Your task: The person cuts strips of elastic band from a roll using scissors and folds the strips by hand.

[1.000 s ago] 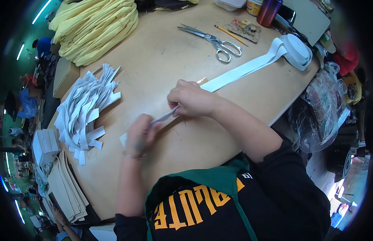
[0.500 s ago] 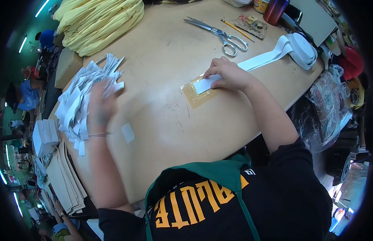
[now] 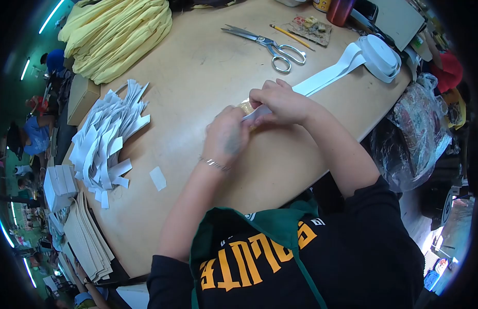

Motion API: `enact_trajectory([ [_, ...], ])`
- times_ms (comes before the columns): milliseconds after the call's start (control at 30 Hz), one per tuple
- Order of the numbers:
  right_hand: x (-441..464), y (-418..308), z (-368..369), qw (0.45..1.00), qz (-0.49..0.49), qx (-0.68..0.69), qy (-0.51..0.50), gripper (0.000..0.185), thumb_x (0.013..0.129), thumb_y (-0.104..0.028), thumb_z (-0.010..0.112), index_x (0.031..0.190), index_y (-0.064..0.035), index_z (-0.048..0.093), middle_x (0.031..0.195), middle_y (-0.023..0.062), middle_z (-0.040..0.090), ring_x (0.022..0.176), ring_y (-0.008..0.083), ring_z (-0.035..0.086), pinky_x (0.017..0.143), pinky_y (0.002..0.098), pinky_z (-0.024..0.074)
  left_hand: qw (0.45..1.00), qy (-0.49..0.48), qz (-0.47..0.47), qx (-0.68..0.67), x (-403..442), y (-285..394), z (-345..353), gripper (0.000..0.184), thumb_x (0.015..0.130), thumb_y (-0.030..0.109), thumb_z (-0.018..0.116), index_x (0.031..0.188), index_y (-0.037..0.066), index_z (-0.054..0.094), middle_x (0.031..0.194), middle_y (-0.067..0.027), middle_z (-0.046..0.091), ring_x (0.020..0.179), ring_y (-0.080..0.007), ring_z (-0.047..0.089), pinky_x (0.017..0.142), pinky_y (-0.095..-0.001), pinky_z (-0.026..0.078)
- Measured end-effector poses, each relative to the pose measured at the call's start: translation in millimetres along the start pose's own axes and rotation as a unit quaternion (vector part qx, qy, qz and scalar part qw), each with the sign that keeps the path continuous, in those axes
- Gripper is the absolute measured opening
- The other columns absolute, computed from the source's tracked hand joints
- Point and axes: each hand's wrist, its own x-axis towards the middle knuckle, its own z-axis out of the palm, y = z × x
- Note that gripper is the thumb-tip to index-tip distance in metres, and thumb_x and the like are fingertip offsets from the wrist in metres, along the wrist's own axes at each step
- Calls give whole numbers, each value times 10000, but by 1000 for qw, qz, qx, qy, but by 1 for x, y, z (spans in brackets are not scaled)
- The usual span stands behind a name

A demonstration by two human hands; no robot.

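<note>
A white elastic band [image 3: 329,77] runs from its roll [image 3: 383,59] across the table to both of my hands. My right hand [image 3: 280,103] is closed on the band near its free end, thumb below and fingers curled above. Right beside it, my left hand [image 3: 227,133] is slightly blurred, its fingers bent in around the band's end; the fingertips are partly hidden. Under the hands a patch of brown tape [image 3: 246,106] shows on the tabletop. To the left lies a heap of cut white strips [image 3: 102,139], with one loose white piece [image 3: 158,178] apart from it.
Large scissors [image 3: 270,45], a pencil [image 3: 292,37] and a scrap of cardboard [image 3: 311,30] lie beyond my hands. Folded yellow cloth [image 3: 115,38] is piled at the far left. White stacked blocks [image 3: 60,186] and beige sheets [image 3: 87,239] line the left edge. Other people sit farther left.
My left hand has moved right, from the heap of strips to the band's end beside my right hand. The band's end now lifts and bends between the hands. The view has shifted slightly.
</note>
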Motion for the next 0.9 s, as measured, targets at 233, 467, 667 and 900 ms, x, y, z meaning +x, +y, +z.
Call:
enact_trajectory([
  [233, -27, 14, -17, 998, -5, -64, 4, 436, 828, -527, 531, 919, -103, 575, 866, 106, 610, 983, 264, 546, 1038, 524, 212, 994, -9, -93, -63, -80, -44, -84, 89, 799, 90, 624, 788, 10, 588, 737, -100, 546, 657, -192, 518, 613, -287, 415],
  [467, -56, 111, -24, 961, 125, -169, 179, 282, 824, -408, 554, 924, -153, 620, 993, 49, 600, 1064, 250, 489, 1014, 504, 262, 970, 9, -239, -44, -158, -105, -133, 95, 819, 85, 609, 797, 0, 573, 715, -36, 539, 669, -115, 498, 608, -242, 392],
  [667, -84, 146, -35, 822, 258, -436, 262, 493, 834, -122, 460, 1297, -288, 425, 1403, 32, 322, 1310, 250, 298, 1042, 554, 220, 940, 32, -331, -78, -207, -108, -166, 126, 854, 135, 611, 817, 23, 568, 696, 7, 535, 658, -61, 465, 613, -203, 379],
  [900, -184, 262, -80, 833, 203, -468, 216, 574, 779, -44, 482, 1286, -308, 425, 1410, 10, 309, 1330, 220, 282, 1039, 553, 237, 939, 36, -325, -109, -217, -95, -146, 153, 859, 152, 611, 798, 25, 552, 702, 1, 546, 660, -69, 471, 628, -211, 383],
])
